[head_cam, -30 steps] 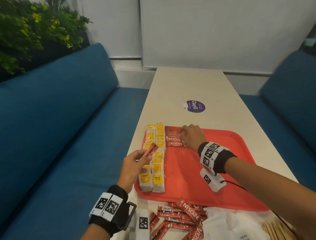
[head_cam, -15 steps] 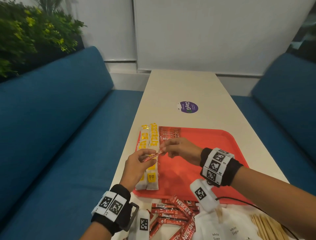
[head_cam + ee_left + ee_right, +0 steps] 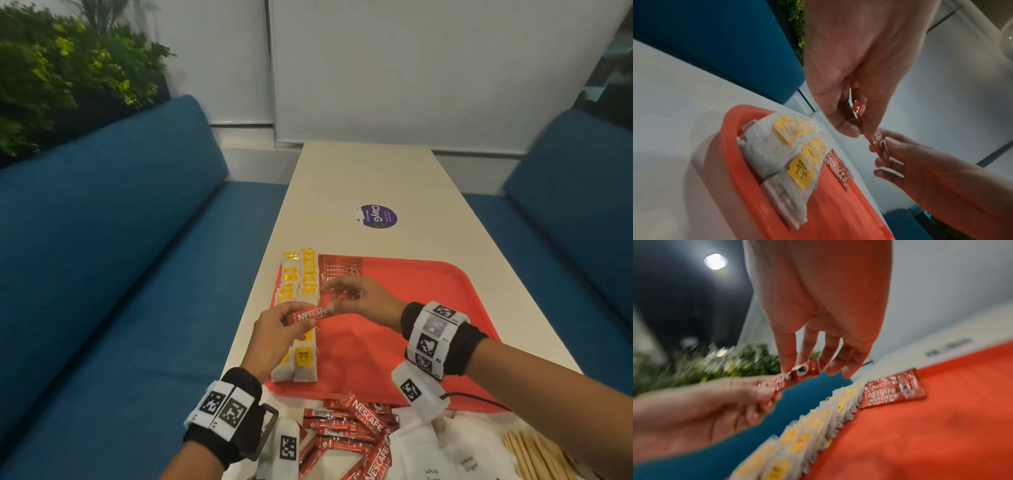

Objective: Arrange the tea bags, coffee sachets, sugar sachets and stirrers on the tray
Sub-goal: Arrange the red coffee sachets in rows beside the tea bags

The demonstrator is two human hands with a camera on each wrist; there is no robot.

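Note:
A red coffee sachet [image 3: 307, 315] hangs in the air over the left side of the red tray [image 3: 428, 301]. My left hand [image 3: 277, 329] pinches its near end and my right hand [image 3: 346, 296] pinches its far end [image 3: 803, 369]. Two rows of white tea bags with yellow tags [image 3: 301, 294] lie along the tray's left edge. A few coffee sachets [image 3: 339, 269] lie flat at the tray's far left corner, also seen as laid sachets [image 3: 894, 390]. The held sachet [image 3: 877, 142] shows between both hands.
Near me, off the tray, lie several loose coffee sachets [image 3: 346, 431], white sugar sachets [image 3: 445, 459] and wooden stirrers [image 3: 534, 455]. A purple sticker [image 3: 378, 216] is on the white table [image 3: 370, 178]. Blue sofas [image 3: 102, 257] flank the table on both sides.
My right hand came back from the laid sachets at the tray's far corner and took hold of the far end of the sachet held by my left hand.

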